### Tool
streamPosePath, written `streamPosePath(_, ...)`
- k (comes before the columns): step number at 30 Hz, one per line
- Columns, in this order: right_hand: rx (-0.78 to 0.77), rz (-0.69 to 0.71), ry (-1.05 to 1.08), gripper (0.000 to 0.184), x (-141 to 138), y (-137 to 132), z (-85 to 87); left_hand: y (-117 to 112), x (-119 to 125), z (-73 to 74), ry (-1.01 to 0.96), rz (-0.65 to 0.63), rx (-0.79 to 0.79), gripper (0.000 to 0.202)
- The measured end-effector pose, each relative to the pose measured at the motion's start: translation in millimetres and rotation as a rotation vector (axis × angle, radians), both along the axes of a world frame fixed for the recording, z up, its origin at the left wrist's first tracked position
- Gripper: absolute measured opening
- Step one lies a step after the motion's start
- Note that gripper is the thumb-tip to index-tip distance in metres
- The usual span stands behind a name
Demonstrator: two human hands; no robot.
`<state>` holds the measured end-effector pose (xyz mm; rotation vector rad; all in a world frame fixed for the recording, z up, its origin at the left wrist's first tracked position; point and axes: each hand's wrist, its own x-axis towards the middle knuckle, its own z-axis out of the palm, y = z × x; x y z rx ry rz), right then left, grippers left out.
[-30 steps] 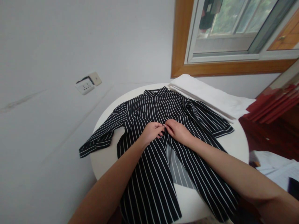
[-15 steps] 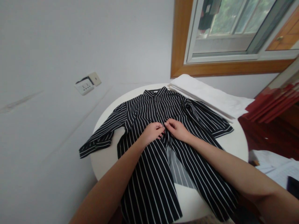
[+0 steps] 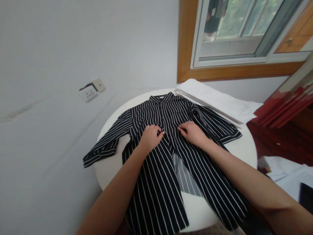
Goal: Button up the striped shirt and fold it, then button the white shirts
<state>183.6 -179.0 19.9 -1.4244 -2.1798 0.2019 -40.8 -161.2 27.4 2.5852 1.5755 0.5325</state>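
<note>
A black shirt [image 3: 156, 169] with white stripes lies front up on a round white table [image 3: 195, 209], its collar toward the wall and its sleeves spread to both sides. The front is joined in the upper part and parts below the middle, showing the paler inside of the back. On the left front panel rests my left hand [image 3: 151, 136], fingers curled and closed on the cloth beside the front opening. Across the opening, my right hand [image 3: 192, 132] is closed with its fingertips pinching the right panel. The small fabric folds under the fingertips are hidden.
Folded white cloth [image 3: 215, 98] lies at the table's back right, by the right sleeve. A wall with a socket [image 3: 88, 93] borders the left and back. A wood-framed window [image 3: 234, 70], a red curtain [image 3: 288, 104] and papers [image 3: 288, 173] are at right.
My hands were together at the front opening and have moved apart, the left one leftward and the right one rightward. The shirt lies almost as before. The view has shifted slightly.
</note>
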Motion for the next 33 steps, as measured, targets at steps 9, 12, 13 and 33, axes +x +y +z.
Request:
streamPosePath(9,-0.276,0.017,-0.255,0.064,1,5,-18.8,-12,2,-5.5,0.242,0.124,-0.306,0.068)
streamPosePath(12,-0.298,0.052,-0.279,0.069,7,17,-18.7,-2,-6,-5.2,0.256,0.073,-0.361,0.074)
streamPosePath(13,-0.293,0.064,-0.284,0.070,9,22,-19.0,2,-9,-6.2,0.257,0.052,-0.355,0.074)
streamPosePath(33,0.095,0.055,-0.186,0.038,19,24,17.7,2,-8,22.8,0.187,0.184,0.015,0.054)
